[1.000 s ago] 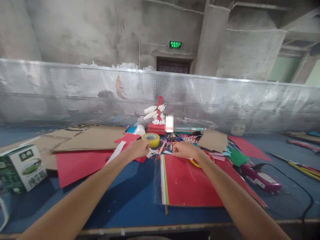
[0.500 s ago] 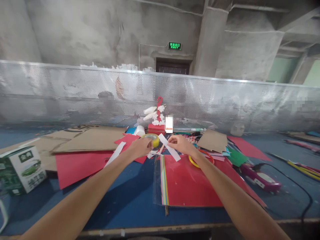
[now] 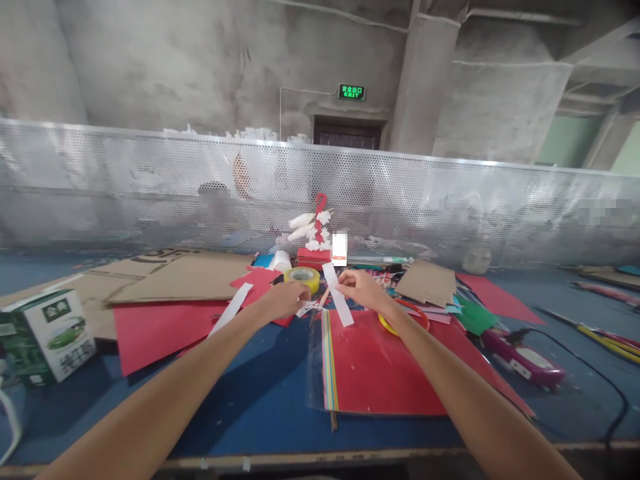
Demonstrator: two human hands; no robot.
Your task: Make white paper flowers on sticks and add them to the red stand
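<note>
Black rectangular wall sign [image 3: 351,92]: lit green "安全出口" above "EXIT"
Green-and-white box-shaped carton [image 3: 65,333]: "金典" above "纯牛奶"
Brown flat cardboard sheet [image 3: 127,268]: black print, unreadable

Left hand [image 3: 293,297]: fingertips blurred, can't tell if holding anything; it partly hides tape roll [image 3: 314,280] just beyond. Right hand [image 3: 362,289] covers part of white strip [image 3: 341,307]; right wrist hides some of yellow ring [image 3: 383,323]. Beyond right hand, white panel [image 3: 339,249] is partly pixelated. White cable [image 3: 18,421], left of left hand, runs off edge.
</note>
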